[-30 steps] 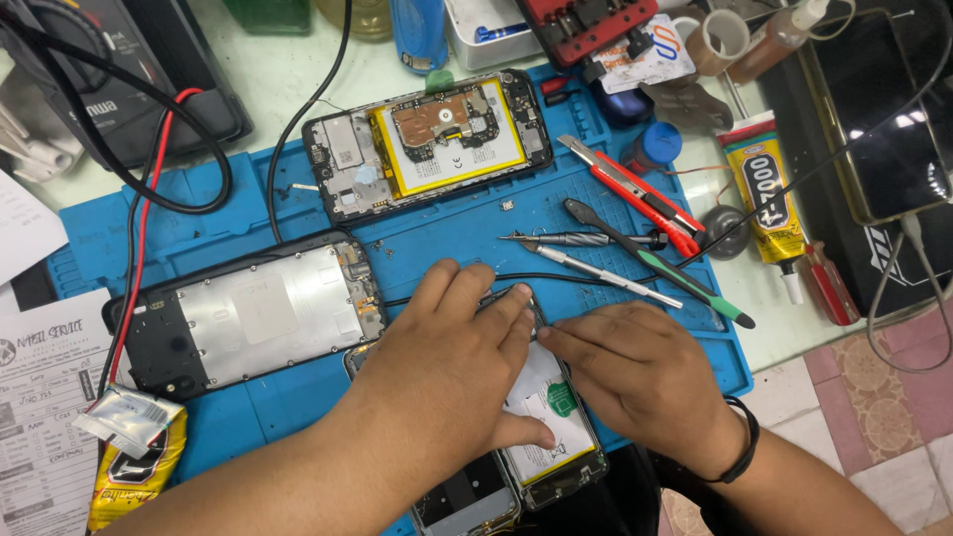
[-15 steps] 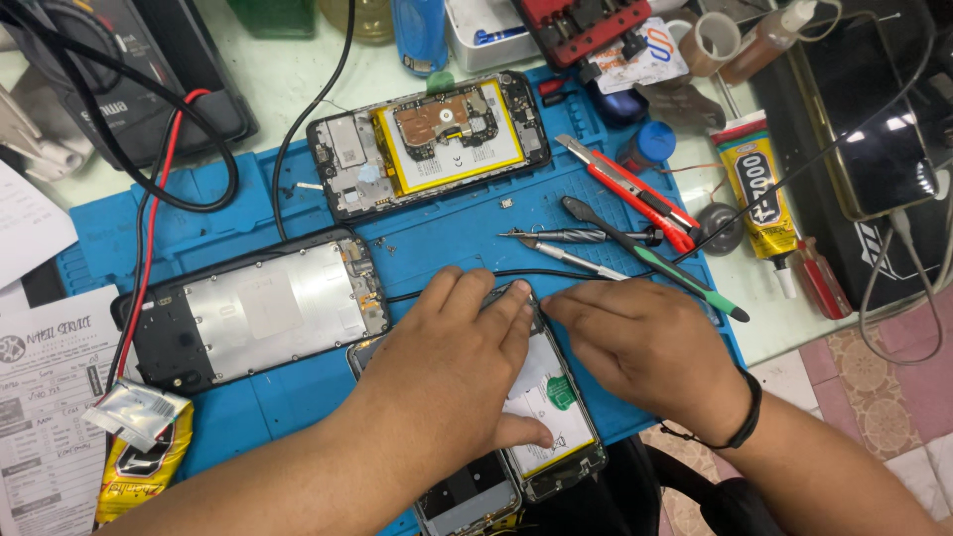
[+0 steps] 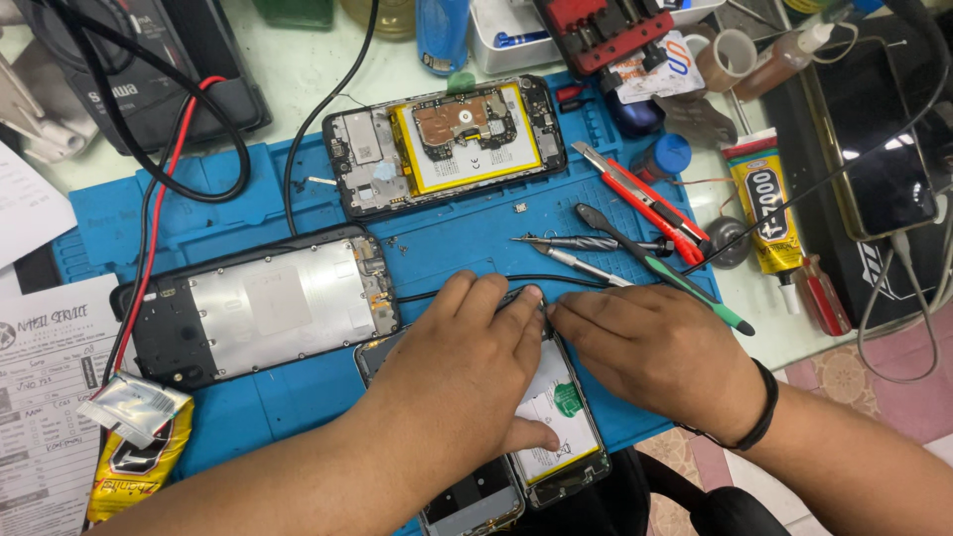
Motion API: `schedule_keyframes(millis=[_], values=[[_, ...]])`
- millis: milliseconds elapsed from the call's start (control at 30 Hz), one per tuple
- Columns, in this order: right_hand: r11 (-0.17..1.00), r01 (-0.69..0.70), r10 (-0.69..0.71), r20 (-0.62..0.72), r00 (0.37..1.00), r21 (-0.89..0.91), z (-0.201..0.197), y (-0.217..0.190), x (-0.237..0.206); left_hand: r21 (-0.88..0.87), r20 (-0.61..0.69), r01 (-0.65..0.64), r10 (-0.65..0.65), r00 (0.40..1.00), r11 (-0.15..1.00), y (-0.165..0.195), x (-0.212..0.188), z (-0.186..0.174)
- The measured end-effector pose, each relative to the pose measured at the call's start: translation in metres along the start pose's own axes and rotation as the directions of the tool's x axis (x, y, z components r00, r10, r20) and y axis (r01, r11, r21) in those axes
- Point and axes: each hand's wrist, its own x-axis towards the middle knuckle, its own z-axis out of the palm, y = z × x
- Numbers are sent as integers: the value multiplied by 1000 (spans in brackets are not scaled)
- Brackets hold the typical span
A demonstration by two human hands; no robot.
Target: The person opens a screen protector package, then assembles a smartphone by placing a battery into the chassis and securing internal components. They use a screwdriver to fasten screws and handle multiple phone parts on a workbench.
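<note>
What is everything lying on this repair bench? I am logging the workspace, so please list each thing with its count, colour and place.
work mat: one, blue, centre.
opened phone with yellow battery: one, black, top of mat.
phone frame with silver plate: one, black, left of mat.
opened phone under the hands: one, dark, bottom centre.
utility knife: one, red, right of mat.
screwdriver: one, green and black, right of mat.
tweezers: one pair, silver, mid mat.
glue tube: one, yellow, right.
cables: red and black, left.
left hand: pressing on the phone.
right hand: fingertips at the phone's top edge.
</note>
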Motion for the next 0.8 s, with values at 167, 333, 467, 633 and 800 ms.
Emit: schedule_keyframes(millis=[167,333,467,633,800], values=[[1000,-7,8,36,999,-4,0,-1,1,-6,5,-14,14,1000,1000,-1,1,1],[999,-8,7,31,999,38,0,2,2,-33,5,-38,38,999,999,-3,3,2],[982,-110,113,-11,994,153,-2,4,1,-60,-14,-19,18,1000,998,-5,5,-1],[926,-285,306,-49,951,247,0,-17,-12,-227,-173,12,-53,984,974,-12,2,-5],[943,-234,270,-135,953,235,13,-29,-15,-246,-186,259,-308,933,934,-6,13,-9]])
